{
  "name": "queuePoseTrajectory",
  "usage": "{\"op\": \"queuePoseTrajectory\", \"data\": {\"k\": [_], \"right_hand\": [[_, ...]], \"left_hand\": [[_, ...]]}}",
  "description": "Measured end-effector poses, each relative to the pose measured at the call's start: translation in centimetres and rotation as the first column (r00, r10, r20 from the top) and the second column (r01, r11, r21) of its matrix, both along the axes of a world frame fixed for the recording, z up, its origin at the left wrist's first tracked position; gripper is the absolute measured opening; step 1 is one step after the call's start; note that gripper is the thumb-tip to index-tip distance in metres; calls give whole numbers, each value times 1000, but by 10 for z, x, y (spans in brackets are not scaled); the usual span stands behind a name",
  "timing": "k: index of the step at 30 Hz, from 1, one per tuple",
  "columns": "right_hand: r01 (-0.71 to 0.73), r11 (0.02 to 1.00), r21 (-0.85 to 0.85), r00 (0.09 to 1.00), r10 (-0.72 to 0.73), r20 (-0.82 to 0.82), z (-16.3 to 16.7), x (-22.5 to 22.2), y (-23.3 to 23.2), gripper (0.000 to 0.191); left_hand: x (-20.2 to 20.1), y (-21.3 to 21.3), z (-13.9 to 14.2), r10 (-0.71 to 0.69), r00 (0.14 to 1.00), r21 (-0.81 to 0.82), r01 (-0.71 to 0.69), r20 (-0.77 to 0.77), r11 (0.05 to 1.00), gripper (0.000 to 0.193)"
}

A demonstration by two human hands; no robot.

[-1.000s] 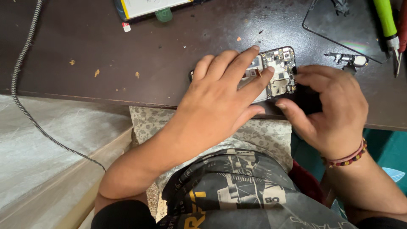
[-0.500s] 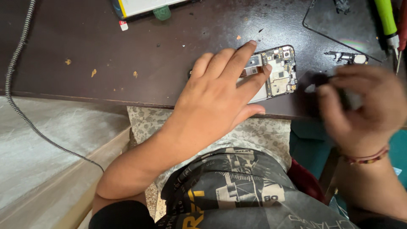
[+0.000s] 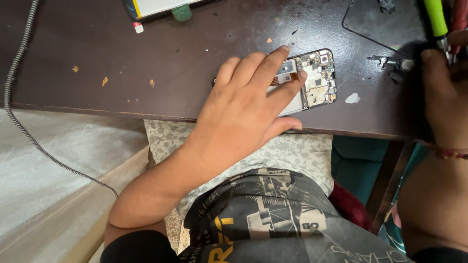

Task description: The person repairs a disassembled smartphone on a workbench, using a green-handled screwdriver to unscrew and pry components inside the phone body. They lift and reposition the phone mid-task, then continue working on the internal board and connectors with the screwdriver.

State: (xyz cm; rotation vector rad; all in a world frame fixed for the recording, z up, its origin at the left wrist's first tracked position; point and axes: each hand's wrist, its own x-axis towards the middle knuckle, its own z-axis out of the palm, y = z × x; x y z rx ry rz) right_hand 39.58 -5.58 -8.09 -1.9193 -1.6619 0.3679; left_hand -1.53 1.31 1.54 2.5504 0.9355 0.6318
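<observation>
An opened phone (image 3: 319, 78) with its back off lies on the dark brown table (image 3: 146, 58), circuit board and small parts exposed at its right end. My left hand (image 3: 243, 107) lies flat over the phone's left part, fingers spread, pinning it down. My right hand (image 3: 441, 97) is at the right edge of the view, away from the phone, with its thumb tip beside the metal tip of a green-handled screwdriver (image 3: 435, 17). What its fingers hold is hidden.
A small metal part (image 3: 390, 62) and a white scrap (image 3: 352, 99) lie right of the phone. A thin black frame (image 3: 360, 34) sits at the back right, a flat device (image 3: 156, 6) at the back edge. A braided cable (image 3: 19, 63) hangs off the left side.
My right hand left the phone's right end and swung out to the right, up toward the green screwdriver. My left hand stayed on the phone.
</observation>
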Motion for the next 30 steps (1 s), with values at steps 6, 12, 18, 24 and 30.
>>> {"op": "queuePoseTrajectory", "data": {"k": [6, 12, 18, 24, 30], "right_hand": [[29, 1000, 2, 996, -29, 83, -38, 39, 9, 13], [53, 996, 70, 990, -43, -137, -50, 44, 9, 9], [-279, 923, 264, 816, 373, -441, 20, -42, -16, 12], [-360, 875, 325, 855, 449, -260, 77, -158, -16, 19], [-368, 865, 340, 900, 424, -105, 81, -201, -6, 26]], "left_hand": [[-2, 0, -1, -4, 1000, 6, 4, 8, 1000, 68], [-1, -1, -3, 14, 1000, 1, -14, 5, 1000, 66], [-2, -2, -5, 26, 1000, 13, -26, 7, 1000, 63], [0, -3, -5, 47, 999, 6, -47, -14, 999, 62], [1, -2, -5, 53, 999, -16, -54, -8, 998, 60]]}}
